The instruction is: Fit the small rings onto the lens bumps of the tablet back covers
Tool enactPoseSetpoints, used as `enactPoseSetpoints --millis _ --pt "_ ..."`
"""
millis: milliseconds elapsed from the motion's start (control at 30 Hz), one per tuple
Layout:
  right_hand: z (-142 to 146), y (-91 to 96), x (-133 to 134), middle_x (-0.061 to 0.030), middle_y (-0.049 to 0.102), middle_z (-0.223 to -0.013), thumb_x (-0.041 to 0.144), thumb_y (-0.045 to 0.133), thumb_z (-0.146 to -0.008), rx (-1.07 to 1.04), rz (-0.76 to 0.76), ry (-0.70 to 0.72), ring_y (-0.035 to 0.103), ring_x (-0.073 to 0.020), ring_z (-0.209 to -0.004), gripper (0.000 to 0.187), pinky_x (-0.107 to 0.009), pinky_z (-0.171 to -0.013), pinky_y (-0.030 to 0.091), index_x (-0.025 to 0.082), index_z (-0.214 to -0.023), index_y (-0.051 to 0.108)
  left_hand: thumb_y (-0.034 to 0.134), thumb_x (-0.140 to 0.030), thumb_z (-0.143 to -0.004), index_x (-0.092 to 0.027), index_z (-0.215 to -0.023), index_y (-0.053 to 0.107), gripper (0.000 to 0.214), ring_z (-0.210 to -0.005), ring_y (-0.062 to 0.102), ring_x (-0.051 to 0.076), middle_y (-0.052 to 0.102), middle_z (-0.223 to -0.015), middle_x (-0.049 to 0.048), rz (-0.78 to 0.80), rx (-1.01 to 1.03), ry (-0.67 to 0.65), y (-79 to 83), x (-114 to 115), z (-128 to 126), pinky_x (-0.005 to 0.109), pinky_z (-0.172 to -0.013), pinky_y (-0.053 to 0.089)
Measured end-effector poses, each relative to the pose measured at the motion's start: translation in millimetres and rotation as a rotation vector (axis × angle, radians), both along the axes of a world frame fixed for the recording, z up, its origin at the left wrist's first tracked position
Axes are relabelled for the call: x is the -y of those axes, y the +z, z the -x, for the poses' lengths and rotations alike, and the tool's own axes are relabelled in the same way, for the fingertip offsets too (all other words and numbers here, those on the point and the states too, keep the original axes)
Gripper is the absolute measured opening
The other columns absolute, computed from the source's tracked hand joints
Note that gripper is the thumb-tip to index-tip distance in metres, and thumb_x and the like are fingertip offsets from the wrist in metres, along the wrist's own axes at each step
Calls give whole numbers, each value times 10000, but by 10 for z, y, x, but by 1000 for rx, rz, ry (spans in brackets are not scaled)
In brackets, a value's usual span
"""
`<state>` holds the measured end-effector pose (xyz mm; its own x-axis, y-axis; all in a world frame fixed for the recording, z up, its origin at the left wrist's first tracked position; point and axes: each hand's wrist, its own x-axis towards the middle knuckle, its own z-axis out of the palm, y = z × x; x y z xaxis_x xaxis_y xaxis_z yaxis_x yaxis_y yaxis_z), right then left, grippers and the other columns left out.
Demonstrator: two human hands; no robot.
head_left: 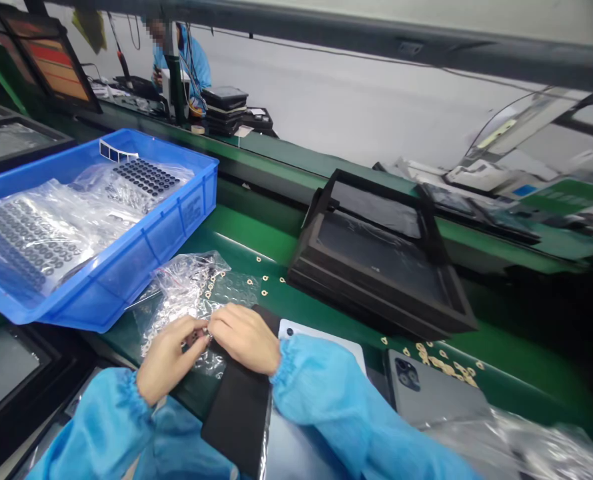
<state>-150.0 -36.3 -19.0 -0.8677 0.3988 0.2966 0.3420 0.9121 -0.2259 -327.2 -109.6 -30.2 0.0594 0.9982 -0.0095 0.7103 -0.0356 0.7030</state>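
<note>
My left hand (pixel 169 357) and my right hand (pixel 244 337) meet over a clear plastic sheet of small parts (pixel 191 293) lying on the green table. Both hands have their fingers curled and pinched together at the sheet's near edge, on something too small to make out. A black pad (pixel 239 413) lies under my right wrist, partly covering a light-coloured device back (pixel 321 333). Both arms wear blue sleeves.
A blue bin (pixel 176 213) with bagged sheets of dark rings stands at the left. Stacked black trays (pixel 376 267) sit behind at the right. A grey device back (pixel 436 393) lies at the right among small loose gold rings (pixel 446 363). Another person in blue (pixel 186 57) works far behind.
</note>
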Motion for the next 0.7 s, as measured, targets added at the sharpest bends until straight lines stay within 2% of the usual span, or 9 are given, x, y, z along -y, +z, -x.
enactPoseSetpoints --millis 133,267,367,500,567,633,700 --pt "-412 213 249 -14 626 -712 124 484 -930 -259 -332 115 530 -144 -651 179 -295 -552 364 171 -792 588 483 -435 -856 -174 -876 672 323 -661 608 146 679 -742 33 246 357 -148 227 122 -222 251 -611 502" --pt "-692 326 459 -12 607 -636 93 533 -875 -274 -359 153 546 -142 -611 155 -278 -506 376 182 -769 603 512 -412 -815 -157 -730 645 300 -550 576 124 639 -608 20 410 549 -225 306 139 -451 237 -549 482" --pt "-826 353 578 -28 643 -696 140 512 -913 -248 -235 110 555 -147 -630 154 -277 -520 415 182 -803 610 550 -367 -784 -163 -690 616 234 -524 546 112 602 -558 -3 461 587 -247 342 121 -578 234 -559 462" --pt "-951 380 713 -51 656 -808 256 430 -988 -362 171 -52 570 -141 -706 190 -254 -605 471 178 -911 585 574 -319 -764 -166 -688 611 175 -517 506 103 566 -534 -25 534 603 -270 447 100 -717 227 -563 423" --pt "-1001 416 792 -45 652 -819 253 412 -997 -394 293 -88 580 -134 -736 184 -237 -653 484 180 -966 579 595 -303 -745 -167 -676 602 153 -508 485 99 548 -517 -34 635 645 -310 482 107 -798 223 -554 399" --pt "-1055 472 891 -34 660 -835 264 412 -997 -391 315 -100 585 -128 -738 190 -229 -662 487 188 -962 583 627 -313 -729 -167 -673 597 160 -496 471 98 542 -502 -37 760 688 -374 467 128 -869 222 -549 381" --pt "-1131 541 989 -7 669 -838 249 417 -992 -384 242 -113 582 -120 -708 203 -229 -616 474 204 -892 588 640 -374 -753 -168 -691 608 218 -486 466 96 558 -504 -31 854 698 -444 397 137 -889 226 -554 375"
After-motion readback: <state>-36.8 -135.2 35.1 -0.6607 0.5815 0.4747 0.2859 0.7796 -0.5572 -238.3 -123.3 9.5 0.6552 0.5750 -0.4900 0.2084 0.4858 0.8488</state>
